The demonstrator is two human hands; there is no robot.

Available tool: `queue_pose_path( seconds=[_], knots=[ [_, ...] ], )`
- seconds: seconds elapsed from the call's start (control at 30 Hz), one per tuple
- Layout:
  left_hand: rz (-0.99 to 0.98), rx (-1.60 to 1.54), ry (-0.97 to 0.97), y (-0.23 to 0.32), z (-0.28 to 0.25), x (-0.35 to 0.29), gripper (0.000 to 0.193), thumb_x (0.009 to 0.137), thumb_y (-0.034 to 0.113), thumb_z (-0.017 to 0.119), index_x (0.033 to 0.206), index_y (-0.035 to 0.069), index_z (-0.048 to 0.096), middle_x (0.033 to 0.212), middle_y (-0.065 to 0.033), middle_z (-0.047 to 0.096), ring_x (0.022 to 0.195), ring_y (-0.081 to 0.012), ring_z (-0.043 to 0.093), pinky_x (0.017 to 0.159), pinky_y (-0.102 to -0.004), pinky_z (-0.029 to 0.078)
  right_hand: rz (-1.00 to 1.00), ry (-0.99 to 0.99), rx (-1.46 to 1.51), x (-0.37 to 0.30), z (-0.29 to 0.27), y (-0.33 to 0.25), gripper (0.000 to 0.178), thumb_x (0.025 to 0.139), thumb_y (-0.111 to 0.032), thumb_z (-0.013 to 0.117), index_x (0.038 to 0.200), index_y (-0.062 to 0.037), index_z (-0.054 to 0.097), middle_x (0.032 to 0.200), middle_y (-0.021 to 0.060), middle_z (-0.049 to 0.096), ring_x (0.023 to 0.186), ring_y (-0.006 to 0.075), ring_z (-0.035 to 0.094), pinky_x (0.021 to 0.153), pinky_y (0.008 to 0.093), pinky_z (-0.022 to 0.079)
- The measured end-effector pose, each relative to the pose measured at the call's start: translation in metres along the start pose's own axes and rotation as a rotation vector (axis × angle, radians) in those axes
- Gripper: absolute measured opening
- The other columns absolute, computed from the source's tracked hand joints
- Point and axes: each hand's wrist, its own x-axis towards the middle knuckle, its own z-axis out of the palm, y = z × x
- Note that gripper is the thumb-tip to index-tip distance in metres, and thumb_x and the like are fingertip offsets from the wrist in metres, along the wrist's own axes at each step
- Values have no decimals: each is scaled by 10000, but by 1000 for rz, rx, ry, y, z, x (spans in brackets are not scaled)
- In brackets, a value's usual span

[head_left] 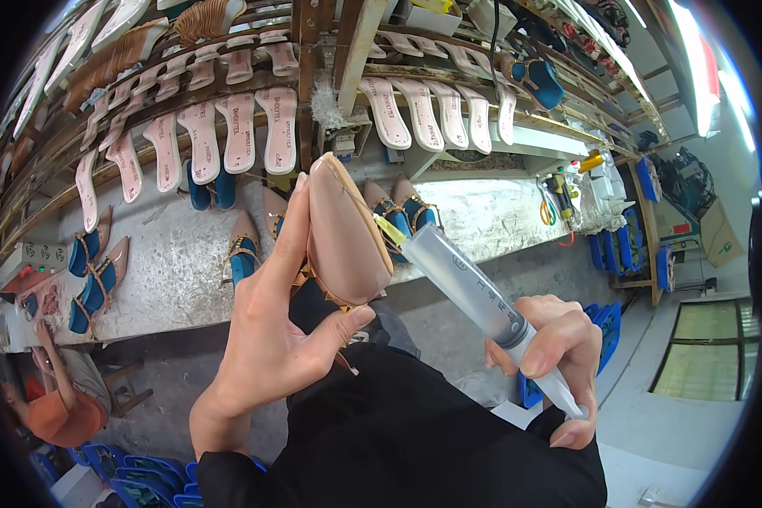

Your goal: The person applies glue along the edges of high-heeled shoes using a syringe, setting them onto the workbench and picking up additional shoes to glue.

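My left hand (pixel 271 313) grips a pointed beige shoe (pixel 334 233), its glossy toe tilted upward and its sole edge turned to the right. Gold studs and a bit of blue show at the shoe's lower part, partly hidden by my fingers. In my right hand (pixel 559 347) is a large clear syringe (pixel 470 288) with a whitish filling. Fingers wrap its barrel while the thumb side of the hand lies near the white plunger end. The syringe's yellow tip (pixel 389 230) touches or nearly touches the shoe's sole edge.
Behind the shoe runs a pale workbench (pixel 178 284) with several studded shoes (pixel 97 288) on it. Pink insoles (pixel 199 135) hang on wooden racks above. Scissors (pixel 548 212) and tools lie at the bench's right. A person in orange (pixel 68 415) sits at the left, near blue baskets (pixel 148 478).
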Motion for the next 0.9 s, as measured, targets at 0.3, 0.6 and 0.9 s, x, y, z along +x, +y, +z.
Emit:
queue_pose_path(
  seconds=[0.3,0.6,0.9],
  knots=[
    [-28,-125,20,1,-4,-2,1061,796,116,848,1613,-11,183,1443,-230,550,1310,-302,581,1107,-399,442,64,64,104,-6,8,0,645,716,-463,784,1113,18,618,854,186,637,655,256,613,567,346,450],
    [-111,-329,53,3,-13,-7,1107,813,172,869,1612,-39,133,1413,-229,562,1315,-289,565,1124,-380,406,83,26,210,-10,5,6,679,725,-485,788,1145,12,595,860,196,632,673,259,611,579,346,450],
    [-135,-497,120,12,-23,-6,1025,785,131,865,1575,-38,235,1322,-199,613,1219,-262,616,1056,-378,462,159,75,268,-11,16,5,645,656,-456,839,1092,-40,608,791,151,615,660,240,626,600,362,500]
  ],
)
